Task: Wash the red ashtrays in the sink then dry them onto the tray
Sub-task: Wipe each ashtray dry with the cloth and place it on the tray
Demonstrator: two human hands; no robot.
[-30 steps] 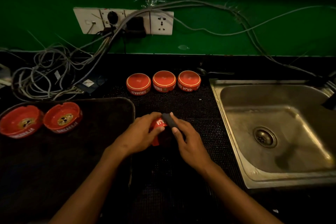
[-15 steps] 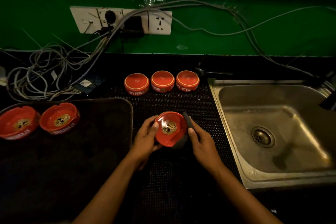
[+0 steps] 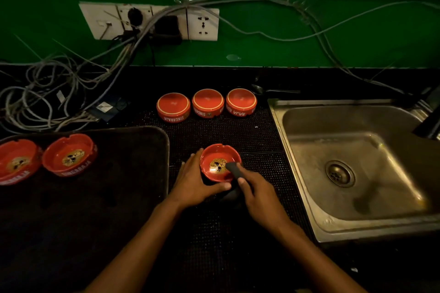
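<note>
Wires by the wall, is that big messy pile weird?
Yes. The wires lie in a loose tangle on the counter and hang from the wall sockets. It looks odd because the sink sits on the same counter.

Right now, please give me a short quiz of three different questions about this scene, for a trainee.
1. How many red ashtrays stand upside down in the row behind the hands?
2. True or false: the tray already holds two ashtrays, open side up.
3. What does the right hand press into the held ashtray? A) a spoon B) a dark cloth C) a brush

Key
1. Three: left ashtray, middle ashtray, right ashtray.
2. True: first tray ashtray and second tray ashtray.
3. B, the dark cloth, while the left hand steadies the ashtray beside the sink.
</note>
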